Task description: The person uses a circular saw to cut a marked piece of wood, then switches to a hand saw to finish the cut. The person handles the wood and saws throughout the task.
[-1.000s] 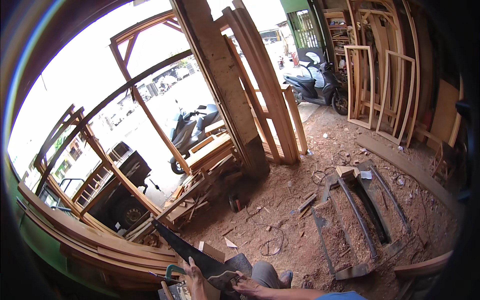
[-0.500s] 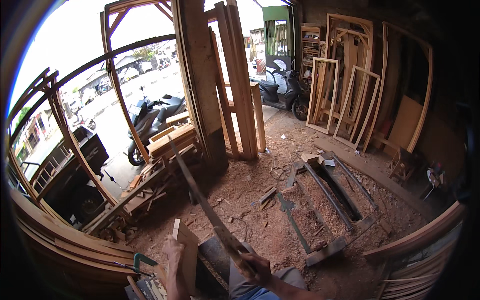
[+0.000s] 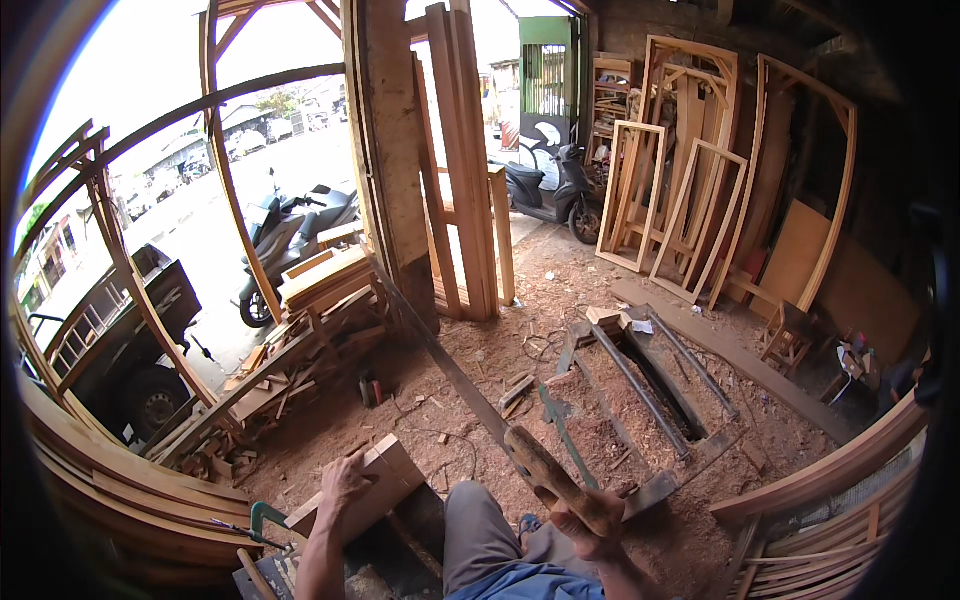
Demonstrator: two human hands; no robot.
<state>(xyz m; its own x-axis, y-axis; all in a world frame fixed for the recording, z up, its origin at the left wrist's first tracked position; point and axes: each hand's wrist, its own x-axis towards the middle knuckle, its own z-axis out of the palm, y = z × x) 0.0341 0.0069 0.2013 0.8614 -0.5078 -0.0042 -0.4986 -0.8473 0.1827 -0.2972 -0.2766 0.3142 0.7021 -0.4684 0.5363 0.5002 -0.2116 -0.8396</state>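
Note:
My right hand point(image 3: 592, 525) is wrapped round the wooden handle of a handsaw point(image 3: 452, 366). Its long dark blade points up and to the left, clear of the wood. On the left, my left hand point(image 3: 346, 484) grips the upper side of a thick wooden board point(image 3: 396, 474). That board sits tilted over a dark work surface beside my knee, its pale cut end facing up and away from me. Fine lines show across it near this end. Part of the board's near side is hidden by my left forearm.
A green clamp point(image 3: 261, 520) sits left of my left forearm. Shavings cover the floor around a dark metal-framed machine point(image 3: 665, 490). Wooden frames point(image 3: 630, 200) lean at the back right. A pillar point(image 3: 393, 130) and stacked offcuts point(image 3: 325, 280) stand ahead-left; long planks point(image 3: 130, 500) lie far left.
The saw has swung right and nearer, and my right hand has moved right with it. My left hand has turned the board from steeply upright to a slant leaning right.

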